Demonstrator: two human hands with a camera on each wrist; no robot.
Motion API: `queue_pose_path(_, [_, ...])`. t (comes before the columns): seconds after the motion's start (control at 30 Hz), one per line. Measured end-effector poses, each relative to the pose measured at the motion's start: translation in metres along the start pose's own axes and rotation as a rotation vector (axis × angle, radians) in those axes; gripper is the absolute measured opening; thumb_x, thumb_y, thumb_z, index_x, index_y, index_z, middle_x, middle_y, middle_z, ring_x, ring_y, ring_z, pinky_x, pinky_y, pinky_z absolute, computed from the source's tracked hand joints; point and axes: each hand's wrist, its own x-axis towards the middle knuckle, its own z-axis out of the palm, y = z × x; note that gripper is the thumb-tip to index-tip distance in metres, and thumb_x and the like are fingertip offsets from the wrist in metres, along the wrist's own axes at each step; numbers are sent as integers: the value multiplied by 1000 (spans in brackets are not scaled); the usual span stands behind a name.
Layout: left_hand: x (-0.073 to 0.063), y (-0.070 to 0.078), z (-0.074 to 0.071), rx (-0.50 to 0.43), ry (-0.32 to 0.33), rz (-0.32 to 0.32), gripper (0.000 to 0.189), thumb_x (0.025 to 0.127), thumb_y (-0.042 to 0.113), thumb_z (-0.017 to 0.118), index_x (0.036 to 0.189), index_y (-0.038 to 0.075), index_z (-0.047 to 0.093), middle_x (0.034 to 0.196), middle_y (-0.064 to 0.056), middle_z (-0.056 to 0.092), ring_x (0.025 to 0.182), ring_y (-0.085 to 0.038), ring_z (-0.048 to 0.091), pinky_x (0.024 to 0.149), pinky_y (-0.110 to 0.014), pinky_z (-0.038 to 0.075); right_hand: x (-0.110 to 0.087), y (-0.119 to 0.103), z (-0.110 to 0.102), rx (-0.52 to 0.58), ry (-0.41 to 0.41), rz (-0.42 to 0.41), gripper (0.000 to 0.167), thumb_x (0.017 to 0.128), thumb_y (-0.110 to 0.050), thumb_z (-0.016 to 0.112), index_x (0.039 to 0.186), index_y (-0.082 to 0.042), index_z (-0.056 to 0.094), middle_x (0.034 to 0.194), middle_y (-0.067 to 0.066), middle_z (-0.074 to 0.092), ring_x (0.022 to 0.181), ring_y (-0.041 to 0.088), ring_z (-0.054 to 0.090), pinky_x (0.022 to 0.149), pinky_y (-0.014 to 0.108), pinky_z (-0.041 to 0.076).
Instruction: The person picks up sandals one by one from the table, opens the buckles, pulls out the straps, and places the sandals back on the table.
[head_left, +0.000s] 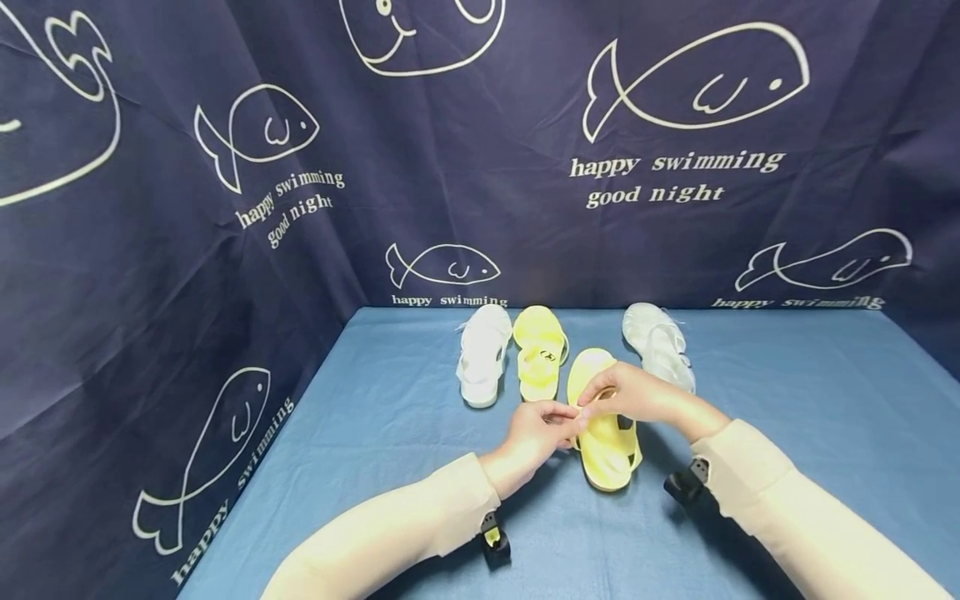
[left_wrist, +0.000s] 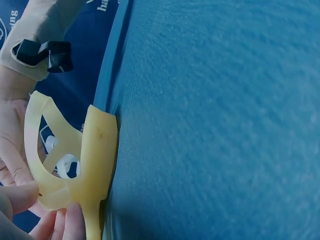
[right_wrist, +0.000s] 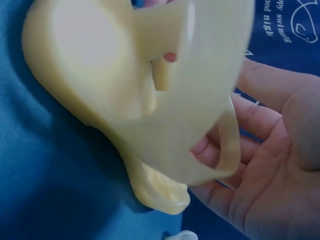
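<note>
A yellow sandal (head_left: 606, 458) stands lengthwise on the blue-covered table, in front of me. From its left side, my left hand (head_left: 528, 442) pinches the strap between thumb and fingers; the left wrist view shows those fingertips (left_wrist: 75, 220) at the strap's lower end. My right hand (head_left: 641, 393) reaches over the sandal from the right and holds the strap close to the left fingertips. In the right wrist view the strap (right_wrist: 212, 95) arches in front of the right fingers (right_wrist: 255, 117), partly hiding them.
Behind the hands stand a second yellow sandal (head_left: 538, 375) and a white sandal (head_left: 482, 358), side by side. Another white sandal (head_left: 651, 329) is at the back right, partly behind my right hand. A dark curtain (head_left: 525, 192) with white fish drawings borders the table (head_left: 390, 450).
</note>
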Motion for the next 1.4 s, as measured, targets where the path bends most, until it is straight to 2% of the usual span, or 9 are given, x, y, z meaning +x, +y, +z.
queue_pose_path(0.13, [2,3,4,2,14,-18,14,83,13,76,93,3,75,78,-4,71,63,-9,64,63,-30,60,-1,2,-7,-17,-9,11,22,85,-23,74,97,-4,75,93,2,73,88,11,62,76,23,53])
queue_pose_path(0.4, [4,6,11,60,-1,-8,9,83,13,77,88,6,76,75,-2,71,60,-8,62,60,-27,58,-5,8,-15,4,-60,49,18,86,-24,73,93,-8,76,87,-1,73,79,7,58,74,21,50])
queue_pose_path(0.63, [6,7,14,48,0,-14,12,82,15,77,87,5,75,76,-1,71,59,-8,60,59,-28,58,-6,10,-13,51,-37,42,19,82,-23,76,90,-6,76,85,1,73,77,7,59,72,21,51])
queue_pose_path(0.83, [6,6,10,71,-6,16,11,81,14,78,87,4,76,73,-1,70,56,-7,57,59,-29,57,-5,14,-9,25,-3,35,18,81,-25,78,88,-9,76,85,-1,73,77,5,58,72,20,49])
queue_pose_path(0.93, [8,5,7,126,-20,37,11,81,15,78,85,5,76,72,0,70,55,-6,57,57,-25,55,-6,16,-8,33,-4,29,17,82,-24,77,89,-8,76,86,0,74,78,5,59,71,20,50])
queue_pose_path(1.07, [10,3,3,260,-30,76,9,81,16,78,83,8,76,69,1,70,53,-5,58,53,-19,50,-7,16,-5,66,-22,22,18,82,-21,77,92,-6,76,88,2,74,81,7,62,73,21,53])
queue_pose_path(1.17, [12,3,0,341,-50,108,7,82,15,76,82,8,77,67,1,70,54,-9,62,51,-17,48,-8,14,-3,58,-31,17,20,82,-21,77,93,-5,76,89,2,74,83,7,63,74,21,54])
queue_pose_path(1.3, [13,4,-2,373,-69,128,8,83,17,76,81,9,77,67,2,70,57,-14,65,49,-18,48,-8,10,-3,8,-49,8,16,84,-21,75,92,-6,77,86,-1,73,76,4,60,69,20,52])
queue_pose_path(1.4, [14,4,-3,362,-65,136,9,83,18,77,80,10,76,67,2,69,55,-11,64,50,-18,49,-8,8,-3,-7,-68,-3,14,86,-19,73,90,-6,76,82,-2,72,71,4,56,64,20,50])
